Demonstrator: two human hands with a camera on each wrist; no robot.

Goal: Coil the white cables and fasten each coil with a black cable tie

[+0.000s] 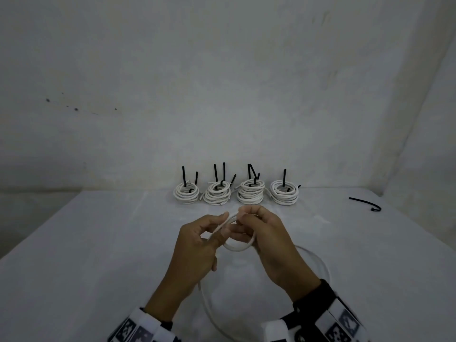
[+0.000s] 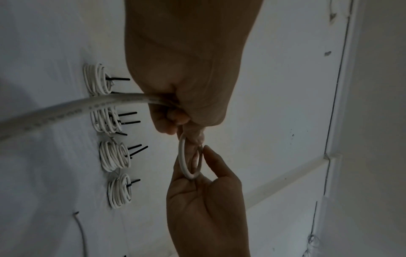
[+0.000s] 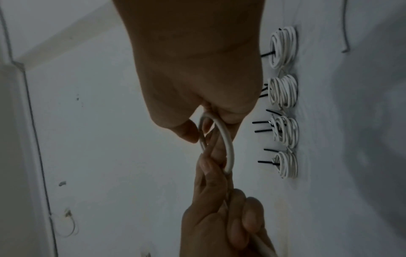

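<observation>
Both hands together above the white tabletop, each clamped on one round white cable. Left hand pinches the cable run; right hand curls round a small first loop. Slack arcs toward the wrists. Behind: a row of four finished white coils with black ties. Loose black cable tie lies far right.
</observation>
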